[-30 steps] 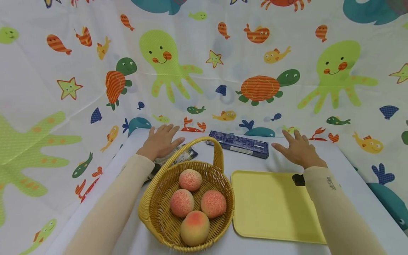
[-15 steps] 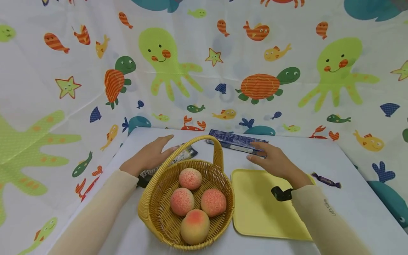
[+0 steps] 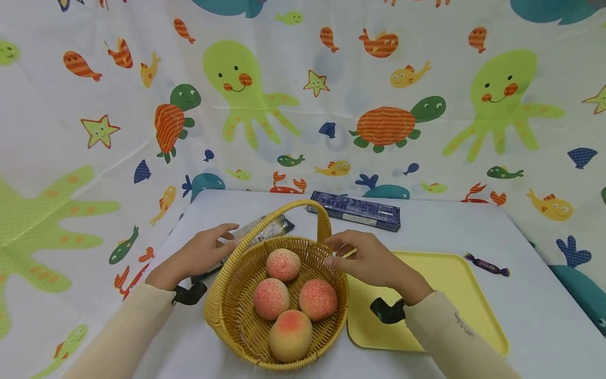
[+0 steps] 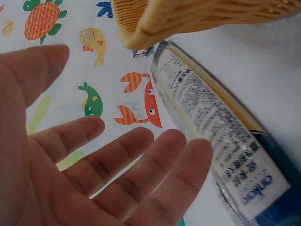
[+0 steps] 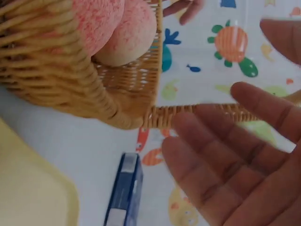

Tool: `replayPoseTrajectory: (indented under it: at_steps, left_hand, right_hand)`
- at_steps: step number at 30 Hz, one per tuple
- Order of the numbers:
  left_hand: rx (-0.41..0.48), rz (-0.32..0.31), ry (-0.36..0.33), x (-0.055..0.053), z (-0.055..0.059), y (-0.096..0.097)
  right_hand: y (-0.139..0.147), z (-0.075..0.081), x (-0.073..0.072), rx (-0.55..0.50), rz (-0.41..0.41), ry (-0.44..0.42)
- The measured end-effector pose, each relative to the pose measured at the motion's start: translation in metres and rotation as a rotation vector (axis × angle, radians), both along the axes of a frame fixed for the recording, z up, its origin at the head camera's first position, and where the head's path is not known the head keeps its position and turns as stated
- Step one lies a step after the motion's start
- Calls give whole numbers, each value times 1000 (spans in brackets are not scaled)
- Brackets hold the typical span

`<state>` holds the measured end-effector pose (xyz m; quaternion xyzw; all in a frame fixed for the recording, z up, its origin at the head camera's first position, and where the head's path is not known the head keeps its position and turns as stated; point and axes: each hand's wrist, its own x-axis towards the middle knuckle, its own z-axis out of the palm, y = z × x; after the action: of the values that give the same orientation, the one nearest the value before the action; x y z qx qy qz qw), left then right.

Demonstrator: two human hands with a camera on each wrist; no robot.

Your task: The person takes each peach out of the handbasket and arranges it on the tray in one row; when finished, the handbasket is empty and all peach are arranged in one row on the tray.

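A yellow wicker basket (image 3: 241, 323) with a tall arched handle (image 3: 324, 229) holds several pinkish peaches (image 3: 291, 337). My left hand (image 3: 201, 255) hovers just left of the handle, above a silvery printed packet (image 3: 276, 229); in the left wrist view its fingers (image 4: 174, 174) spread loosely, with nothing in them. My right hand (image 3: 369, 259) is at the basket's right rim, by the foot of the handle. In the right wrist view its palm faces the handle and the fingers (image 5: 202, 174) are relaxed. Whether they touch the wicker I cannot tell.
A flat yellow tray (image 3: 461, 284) lies right of the basket, partly under my right forearm. Behind it sits a long dark blue box (image 3: 355, 211). One purple wrapped candy (image 3: 487, 265) lies at the far right. A printed sea-animal cloth hangs behind the table.
Both hands have come back toward me from the far part of the table. The right hand has swung left to the basket; the left has drawn down beside it. The basket has stayed put.
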<state>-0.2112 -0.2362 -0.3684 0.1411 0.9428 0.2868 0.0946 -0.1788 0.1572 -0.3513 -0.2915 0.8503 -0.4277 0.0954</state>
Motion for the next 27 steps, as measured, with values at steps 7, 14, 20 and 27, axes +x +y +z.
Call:
replayPoseTrajectory:
  at_steps: [7,14,20,27]
  left_hand:
    - [83,18,-79,12,-12,-7]
    - [198,37,-192,19,-27,-13]
    - [274,18,-242,20,-34,-16]
    - [300,-62,-253,24,-40,-16]
  right_hand:
    - [-17,2,-2,89,105,-35]
    - [-39,-5,-7,263,209,-64]
    - [-49,-7,-7,342,241,-75]
    - [-55,-8,-8,406,243,-114]
